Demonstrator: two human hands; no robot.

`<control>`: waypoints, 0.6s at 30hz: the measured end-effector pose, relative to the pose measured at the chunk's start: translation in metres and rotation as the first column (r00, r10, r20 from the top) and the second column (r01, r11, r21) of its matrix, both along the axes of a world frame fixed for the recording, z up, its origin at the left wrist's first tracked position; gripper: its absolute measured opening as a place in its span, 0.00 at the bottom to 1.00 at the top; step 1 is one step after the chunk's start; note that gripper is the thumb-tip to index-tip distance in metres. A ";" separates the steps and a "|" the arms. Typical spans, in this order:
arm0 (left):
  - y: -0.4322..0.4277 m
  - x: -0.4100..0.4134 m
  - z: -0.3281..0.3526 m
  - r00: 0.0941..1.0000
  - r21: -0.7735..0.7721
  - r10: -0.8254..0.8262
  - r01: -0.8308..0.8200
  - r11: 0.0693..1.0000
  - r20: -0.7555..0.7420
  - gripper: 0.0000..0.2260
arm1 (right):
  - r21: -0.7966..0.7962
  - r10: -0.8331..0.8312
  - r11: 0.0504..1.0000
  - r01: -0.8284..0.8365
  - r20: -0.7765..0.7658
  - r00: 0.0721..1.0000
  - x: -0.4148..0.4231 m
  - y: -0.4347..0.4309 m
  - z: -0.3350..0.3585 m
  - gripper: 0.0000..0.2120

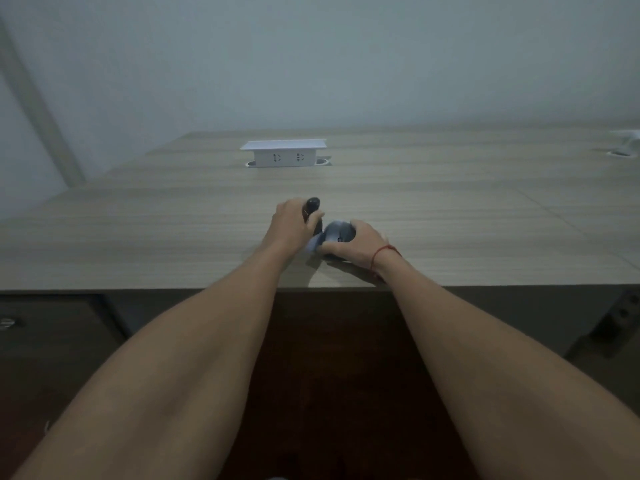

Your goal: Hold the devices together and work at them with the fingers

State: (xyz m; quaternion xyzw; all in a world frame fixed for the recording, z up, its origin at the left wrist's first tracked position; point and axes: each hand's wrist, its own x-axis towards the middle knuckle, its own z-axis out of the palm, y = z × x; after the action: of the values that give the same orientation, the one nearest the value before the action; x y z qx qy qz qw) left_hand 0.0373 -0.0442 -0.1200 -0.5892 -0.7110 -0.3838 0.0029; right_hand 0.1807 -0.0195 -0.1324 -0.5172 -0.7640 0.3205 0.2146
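Both of my arms reach out over a wooden desk point(173, 237). My left hand point(289, 225) grips a dark, rounded upright object point(313, 206) whose top sticks out above my fingers. My right hand point(358, 245), with a red string on its wrist, curls round a grey-blue rounded object point(337, 233) that lies on the desk. The two objects touch or nearly touch between my hands. A pale bluish piece point(311, 244) shows below them; what it is I cannot tell.
A white pop-up socket box point(284, 154) stands on the desk farther back, in the middle. Another white fitting point(623, 152) sits at the far right edge. Below the desk's front edge lie dark drawers point(52, 327) on the left.
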 end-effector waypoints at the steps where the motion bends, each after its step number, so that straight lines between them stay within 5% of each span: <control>1: -0.001 0.000 0.001 1.000 0.027 0.000 0.000 1.000 0.007 0.11 | 0.006 -0.002 1.000 0.002 0.000 1.000 0.000 0.001 -0.001 0.37; 5: 0.000 0.010 0.016 0.993 0.172 -0.024 0.005 0.985 0.112 0.12 | 0.018 0.004 1.000 -0.004 -0.004 1.000 0.001 0.007 -0.005 0.34; 13: 0.002 0.002 -0.008 0.997 0.038 0.018 -0.020 0.999 0.068 0.11 | 0.053 -0.011 0.998 0.013 -0.043 0.999 0.002 0.002 -0.005 0.32; 18: 0.003 0.010 0.016 0.987 0.232 0.010 -0.048 0.971 0.162 0.13 | 0.045 -0.006 0.999 0.008 -0.044 0.999 0.001 0.002 -0.007 0.34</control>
State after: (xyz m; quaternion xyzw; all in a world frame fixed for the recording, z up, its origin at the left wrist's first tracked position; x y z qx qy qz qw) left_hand 0.0472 -0.0416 -0.1041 -0.5414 -0.6671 -0.5113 0.0214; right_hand 0.1815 -0.0171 -0.1396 -0.5077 -0.7645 0.3137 0.2438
